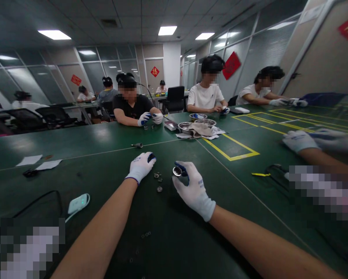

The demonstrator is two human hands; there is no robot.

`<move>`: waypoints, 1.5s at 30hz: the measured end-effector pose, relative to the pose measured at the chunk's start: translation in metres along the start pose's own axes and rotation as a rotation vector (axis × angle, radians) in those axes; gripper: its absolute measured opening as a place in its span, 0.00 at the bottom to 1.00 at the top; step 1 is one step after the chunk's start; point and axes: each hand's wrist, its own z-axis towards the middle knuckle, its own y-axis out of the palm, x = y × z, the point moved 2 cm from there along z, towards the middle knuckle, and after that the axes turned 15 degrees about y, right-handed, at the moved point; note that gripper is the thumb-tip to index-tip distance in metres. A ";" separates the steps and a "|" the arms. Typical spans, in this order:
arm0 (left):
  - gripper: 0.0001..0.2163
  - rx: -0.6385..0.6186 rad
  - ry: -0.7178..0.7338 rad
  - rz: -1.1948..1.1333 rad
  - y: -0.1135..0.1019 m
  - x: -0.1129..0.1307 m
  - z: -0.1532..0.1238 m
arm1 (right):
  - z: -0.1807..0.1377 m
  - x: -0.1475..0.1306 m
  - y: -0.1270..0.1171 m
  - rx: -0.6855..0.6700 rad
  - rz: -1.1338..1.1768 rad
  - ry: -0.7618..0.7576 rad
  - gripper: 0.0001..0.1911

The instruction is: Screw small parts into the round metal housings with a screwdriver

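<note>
My right hand (pixel 193 188), in a white glove with blue on the fingers, pinches a small round metal cup-shaped part (pixel 177 171) between thumb and index finger. Its hollow end faces me. To the left, my left hand (pixel 141 166), gloved the same way, rests over the green table with its fingers curled. Whatever is in those fingers, if anything, is hidden. Several small metal pieces (pixel 156 175) lie between my hands, with a round gear-like piece (pixel 160 189) closer to me. Beyond my left hand lies a dark metal part with a thin tip (pixel 137 145).
Tiny rings (pixel 146 235) lie on the near table (pixel 174 252). A white device with a cable (pixel 78 203) and papers (pixel 48 164) are at left. Metal bowls (pixel 185 127) and a cloth (pixel 201 130) stand ahead. A co-worker's gloved hands (pixel 300 141) are at right; others sit opposite.
</note>
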 end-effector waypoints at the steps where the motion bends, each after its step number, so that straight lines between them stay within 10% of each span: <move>1: 0.22 0.000 -0.002 0.006 0.001 -0.002 0.010 | 0.000 -0.001 0.000 -0.003 0.000 0.003 0.20; 10: 0.22 0.264 -0.135 -0.228 0.007 -0.033 0.051 | -0.002 -0.005 -0.003 0.002 0.007 0.057 0.19; 24: 0.14 0.168 0.282 -0.250 0.012 -0.014 0.003 | -0.003 -0.004 -0.003 0.017 0.020 0.068 0.19; 29: 0.33 0.351 0.045 -0.271 0.013 -0.031 0.023 | -0.002 -0.001 -0.001 0.012 0.023 0.063 0.19; 33: 0.30 0.352 0.041 -0.257 0.012 -0.038 0.024 | 0.000 0.001 0.000 0.022 0.033 0.078 0.20; 37: 0.19 0.291 -0.009 -0.252 0.007 -0.035 0.006 | 0.000 0.001 0.000 0.023 0.054 0.092 0.20; 45: 0.16 0.005 0.337 -0.385 -0.009 0.001 -0.047 | -0.001 -0.003 -0.003 0.043 0.073 0.059 0.20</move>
